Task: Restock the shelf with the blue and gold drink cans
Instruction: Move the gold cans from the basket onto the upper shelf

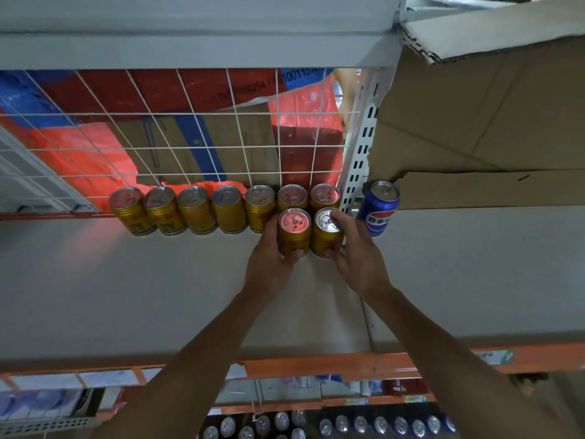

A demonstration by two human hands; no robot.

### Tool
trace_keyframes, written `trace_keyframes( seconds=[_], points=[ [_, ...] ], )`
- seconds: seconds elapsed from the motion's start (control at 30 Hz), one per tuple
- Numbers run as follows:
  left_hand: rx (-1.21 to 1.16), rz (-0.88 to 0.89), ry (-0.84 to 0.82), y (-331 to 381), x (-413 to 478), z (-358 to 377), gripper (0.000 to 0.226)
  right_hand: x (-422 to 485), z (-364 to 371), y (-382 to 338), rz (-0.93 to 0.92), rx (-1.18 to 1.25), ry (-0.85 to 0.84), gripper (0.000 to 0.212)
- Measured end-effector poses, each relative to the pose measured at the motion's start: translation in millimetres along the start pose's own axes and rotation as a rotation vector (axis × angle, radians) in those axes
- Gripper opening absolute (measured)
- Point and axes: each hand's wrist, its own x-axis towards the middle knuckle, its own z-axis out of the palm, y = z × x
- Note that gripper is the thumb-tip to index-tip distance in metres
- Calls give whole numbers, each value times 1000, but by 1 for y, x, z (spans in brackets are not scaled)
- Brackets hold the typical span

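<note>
Grey shelf board point(126, 280) is filling the middle of the view, and two gold cans are standing on it side by side, touching, toward its back. The left hand point(269, 264) is gripping the left gold can point(292, 236), with its fingers curling round the can's nine o'clock side and its thumb pressing low on the front. The right hand point(357, 258) is gripping the right gold can point(326, 236), with its fingers wrapping over the rim at three o'clock and its thumb sitting at the base.

At twelve o'clock from the pair, a row of gold cans point(196, 210), seven in all, is lining the back edge and running off toward nine o'clock; the held cans are sitting just in front of the row's last two. At two o'clock from the right hand, a blue can point(378, 210) is standing alone beyond a slotted white upright point(361, 147).

A white wire mesh point(190, 131) is backing the row, with red and blue packaging showing through it. A cardboard box point(474, 122) is looming at one o'clock. At six o'clock, an orange shelf edge point(316, 365) is crossing the view, with silver can tops point(380, 426) showing below it.
</note>
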Motion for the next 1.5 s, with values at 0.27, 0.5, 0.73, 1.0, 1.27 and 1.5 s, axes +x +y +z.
trace_keyframes(
  seconds=[0.27, 0.5, 0.73, 1.0, 1.27, 1.5],
  points=[
    [28, 13, -13, 1, 1, -2, 87, -1, -4, -5, 4, -71, -36, 73],
    [188, 29, 24, 7, -18, -6, 87, -7, -13, -18, -35, -270, -58, 76],
    [390, 49, 23, 9, -48, -27, 82, -27, -22, -38, -104, -439, -9, 78],
    [496, 128, 74, -1, -96, -71, 72, -60, -6, -87, -216, -406, -44, 75],
    [488, 51, 169, -53, -191, -155, 68, -110, 55, -171, -328, -357, -191, 65],
    [499, -46, 155, -115, -288, -234, 70, -189, 128, -255, -373, -290, -268, 60]
  ],
)
